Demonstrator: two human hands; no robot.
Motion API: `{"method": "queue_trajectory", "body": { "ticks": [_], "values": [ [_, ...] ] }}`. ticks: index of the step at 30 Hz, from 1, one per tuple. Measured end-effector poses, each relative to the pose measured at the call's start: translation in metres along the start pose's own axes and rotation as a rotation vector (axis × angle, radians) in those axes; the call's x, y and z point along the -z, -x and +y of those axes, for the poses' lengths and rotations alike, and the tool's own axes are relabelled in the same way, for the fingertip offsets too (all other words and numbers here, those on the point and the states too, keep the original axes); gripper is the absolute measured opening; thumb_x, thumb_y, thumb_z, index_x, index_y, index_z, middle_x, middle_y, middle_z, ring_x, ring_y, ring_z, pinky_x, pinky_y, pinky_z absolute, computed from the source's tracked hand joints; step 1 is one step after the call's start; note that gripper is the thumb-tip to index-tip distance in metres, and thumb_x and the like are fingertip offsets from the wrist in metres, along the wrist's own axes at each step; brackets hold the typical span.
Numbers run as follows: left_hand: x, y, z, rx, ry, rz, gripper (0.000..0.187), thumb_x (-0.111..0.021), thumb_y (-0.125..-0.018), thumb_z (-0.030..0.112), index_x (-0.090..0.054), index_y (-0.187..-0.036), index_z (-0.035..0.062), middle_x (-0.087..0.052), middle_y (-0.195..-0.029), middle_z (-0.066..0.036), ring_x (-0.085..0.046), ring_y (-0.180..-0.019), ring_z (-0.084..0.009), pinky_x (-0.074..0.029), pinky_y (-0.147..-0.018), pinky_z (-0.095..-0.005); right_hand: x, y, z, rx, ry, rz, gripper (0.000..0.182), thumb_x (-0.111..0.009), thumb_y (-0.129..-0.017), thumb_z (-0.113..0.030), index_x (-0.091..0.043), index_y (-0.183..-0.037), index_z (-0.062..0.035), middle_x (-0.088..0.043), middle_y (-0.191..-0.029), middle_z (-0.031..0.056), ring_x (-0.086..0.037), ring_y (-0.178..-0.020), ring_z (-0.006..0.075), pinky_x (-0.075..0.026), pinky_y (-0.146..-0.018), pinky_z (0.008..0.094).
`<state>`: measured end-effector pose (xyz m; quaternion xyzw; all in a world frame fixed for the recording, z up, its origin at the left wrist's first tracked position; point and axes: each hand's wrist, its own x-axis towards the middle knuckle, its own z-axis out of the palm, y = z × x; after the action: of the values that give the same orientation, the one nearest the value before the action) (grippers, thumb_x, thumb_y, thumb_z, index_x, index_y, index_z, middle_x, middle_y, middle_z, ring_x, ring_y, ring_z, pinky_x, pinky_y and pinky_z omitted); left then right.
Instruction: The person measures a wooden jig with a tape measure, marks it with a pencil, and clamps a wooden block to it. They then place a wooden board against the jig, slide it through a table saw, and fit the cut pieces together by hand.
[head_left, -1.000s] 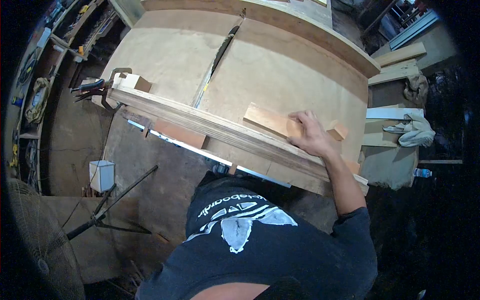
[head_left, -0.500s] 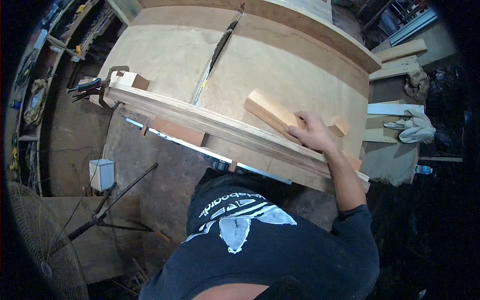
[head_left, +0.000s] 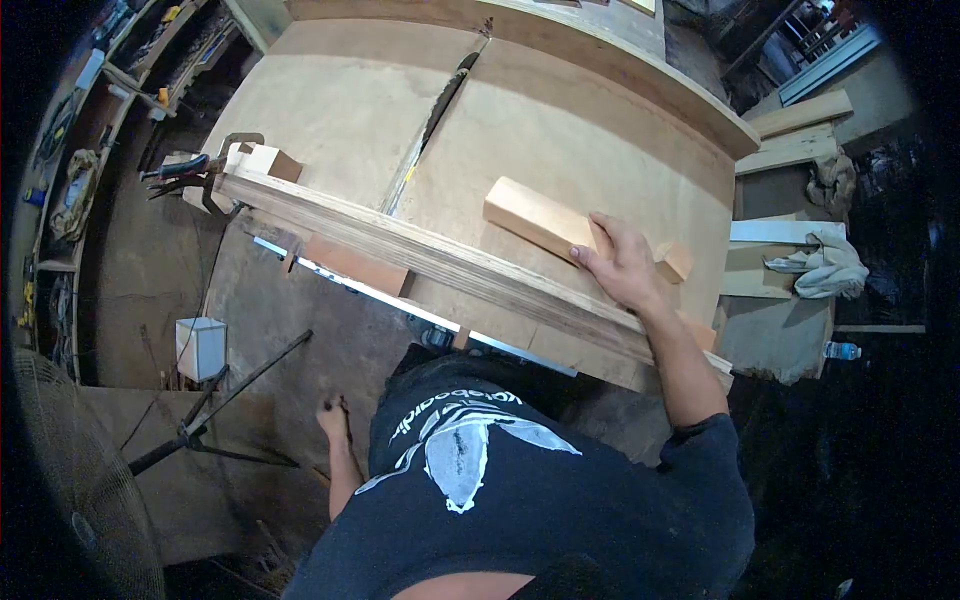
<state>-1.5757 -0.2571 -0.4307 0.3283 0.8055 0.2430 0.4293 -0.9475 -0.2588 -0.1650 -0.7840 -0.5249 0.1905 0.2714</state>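
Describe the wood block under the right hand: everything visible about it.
The wood block is a pale, rectangular length of sawn timber with clean, squared edges. It lies flat on the plywood table top, angled so that its free end points toward the saw slot, just beyond the long fence board. The right hand rests on its near end and covers it; the far end is bare.

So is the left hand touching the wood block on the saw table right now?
No, the left hand hangs low beside the body, off the table, while only the right hand rests on the wood block.
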Motion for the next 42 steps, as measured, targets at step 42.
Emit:
{"method": "queue_trajectory", "body": {
  "ticks": [42],
  "values": [
    [-0.042, 0.073, 0.327, -1.392, 0.09, -0.227, 0.025, -0.065, -0.093, 0.004, -0.065, -0.117, -0.0016, -0.067, -0.116, -0.016, -0.063, -0.106, -0.028, -0.05, -0.094, -0.0403, 0.072, 0.115, 0.089, -0.453, 0.32, 0.214, 0.077, -0.078, -0.072, -0.028, -0.054, -0.141, -0.0046, -0.053, -0.145, 0.0219, -0.048, -0.136, 0.0387, -0.038, -0.115, 0.0429]
  ]
}}
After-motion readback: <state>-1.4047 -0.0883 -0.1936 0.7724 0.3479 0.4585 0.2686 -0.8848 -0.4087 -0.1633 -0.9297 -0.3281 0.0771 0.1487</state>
